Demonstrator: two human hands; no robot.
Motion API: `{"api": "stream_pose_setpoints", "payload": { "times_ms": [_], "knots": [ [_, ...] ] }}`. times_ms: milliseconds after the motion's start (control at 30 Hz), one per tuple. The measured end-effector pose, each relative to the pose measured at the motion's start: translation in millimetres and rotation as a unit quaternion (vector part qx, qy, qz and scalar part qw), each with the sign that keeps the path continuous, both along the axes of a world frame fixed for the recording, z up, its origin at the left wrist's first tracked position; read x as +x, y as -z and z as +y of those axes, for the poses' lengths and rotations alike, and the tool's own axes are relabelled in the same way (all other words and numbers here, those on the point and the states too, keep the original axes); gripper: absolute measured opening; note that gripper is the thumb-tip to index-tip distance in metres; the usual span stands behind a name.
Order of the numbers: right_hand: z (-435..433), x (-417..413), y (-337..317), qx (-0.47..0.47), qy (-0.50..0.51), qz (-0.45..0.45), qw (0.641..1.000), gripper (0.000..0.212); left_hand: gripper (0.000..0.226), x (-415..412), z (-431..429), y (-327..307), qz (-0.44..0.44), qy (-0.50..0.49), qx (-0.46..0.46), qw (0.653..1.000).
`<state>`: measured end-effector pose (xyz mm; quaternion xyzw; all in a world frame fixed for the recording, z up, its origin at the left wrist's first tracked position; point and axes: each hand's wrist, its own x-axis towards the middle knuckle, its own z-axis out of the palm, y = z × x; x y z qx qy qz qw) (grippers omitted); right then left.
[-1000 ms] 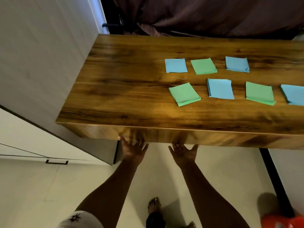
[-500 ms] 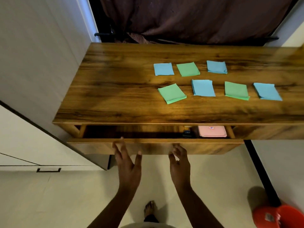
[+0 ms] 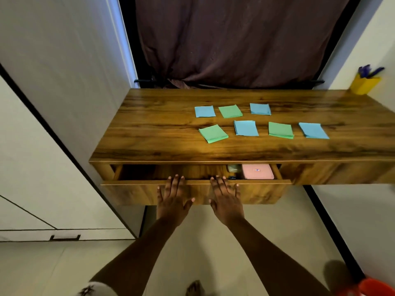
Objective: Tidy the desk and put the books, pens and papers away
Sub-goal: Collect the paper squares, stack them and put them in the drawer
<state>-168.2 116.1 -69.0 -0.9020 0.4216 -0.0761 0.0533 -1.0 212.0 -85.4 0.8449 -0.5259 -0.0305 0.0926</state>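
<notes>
Head view, looking down. The desk (image 3: 162, 133) had a wood-grain top and backed onto a dark curtain (image 3: 235, 39). The drawer (image 3: 132, 193) under the front edge stood partly pulled out. The left hand (image 3: 173, 199) and right hand (image 3: 226, 199) lay flat on the drawer front, side by side near its middle. Their fingers were straight and slightly spread, with the tips reaching the front's top edge; neither hand gripped anything. At the right end of the drawer was a pink case (image 3: 257, 171) with a small label on top. Just left of it was a pale greenish object (image 3: 234, 168), too shadowed to identify. The drawer's left part was dark. The papers all lay on the desk top in two rows, none touching. The back row, left to right, held the back-left blue stack (image 3: 205, 111), back green stack (image 3: 230, 111) and back-right blue stack (image 3: 260, 108). The front row, left to right, held the front-left green stack (image 3: 213, 133), turned at an angle, then the front blue stack (image 3: 245, 128), front-right green stack (image 3: 280, 130) and far-right blue stack (image 3: 313, 130). A yellow pen cup (image 3: 364, 84) stood at the back right corner, well apart from the papers, holding blue pens (image 3: 370, 71). A white cupboard with a dark handle (image 3: 65, 237) stood to the left. On the floor, a bare foot (image 3: 195, 288) showed between the forearms, and an orange-red object (image 3: 376, 287) was cropped at lower right.
</notes>
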Motion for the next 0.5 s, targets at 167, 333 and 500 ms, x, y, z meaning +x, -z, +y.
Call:
{"api": "stream_pose_setpoints", "payload": {
  "times_ms": [167,333,500],
  "knots": [
    [26.2,-14.2,-2.8,0.047,-0.004,-0.016,0.999,0.067,0.092,-13.5,24.8,3.2,0.002,0.012,-0.009,1.0],
    [60.9,-33.0,4.5,0.047,-0.005,-0.031,0.998,0.066,0.088,-33.7,58.5,5.2,0.008,0.008,0.001,1.0],
    [91.1,-52.2,9.5,0.04,-0.005,-0.017,0.999,0.067,0.087,-52.2,89.3,3.5,0.0,0.003,0.02,1.0]
  ]
}}
